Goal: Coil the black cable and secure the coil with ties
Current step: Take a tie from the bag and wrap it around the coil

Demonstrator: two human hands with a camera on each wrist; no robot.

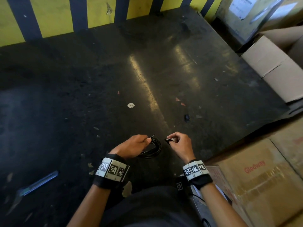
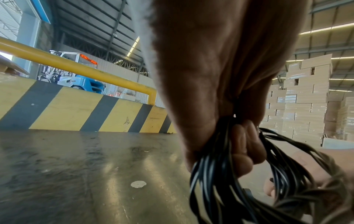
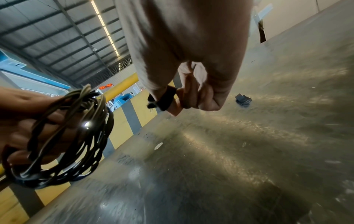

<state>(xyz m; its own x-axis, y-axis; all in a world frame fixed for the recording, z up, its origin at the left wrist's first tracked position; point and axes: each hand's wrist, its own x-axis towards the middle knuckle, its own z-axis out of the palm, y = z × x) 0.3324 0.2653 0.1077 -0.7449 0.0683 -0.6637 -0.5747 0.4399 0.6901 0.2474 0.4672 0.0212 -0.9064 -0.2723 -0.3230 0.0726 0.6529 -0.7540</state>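
Note:
The black cable [image 1: 154, 147] is wound into a small coil and hangs just above the dark floor. My left hand [image 1: 136, 145] grips the coil's left side, fingers curled round the bundled strands [image 2: 220, 174]; a thin tie end [image 1: 152, 136] pokes up from that fist. The coil [image 3: 63, 141] also shows at the left of the right wrist view. To the right of the coil, a short way off, my right hand [image 1: 177, 142] pinches a small black tie [image 3: 165, 98] between thumb and fingertips [image 1: 169, 140].
Cardboard boxes [image 1: 275, 69] line the right side, with more [image 1: 262, 177] near my right arm. A yellow and black striped barrier [image 1: 54, 17] closes the far edge. On the floor lie a blue-handled tool [image 1: 39, 183], a white disc [image 1: 130, 105] and a small dark scrap [image 1: 186, 117].

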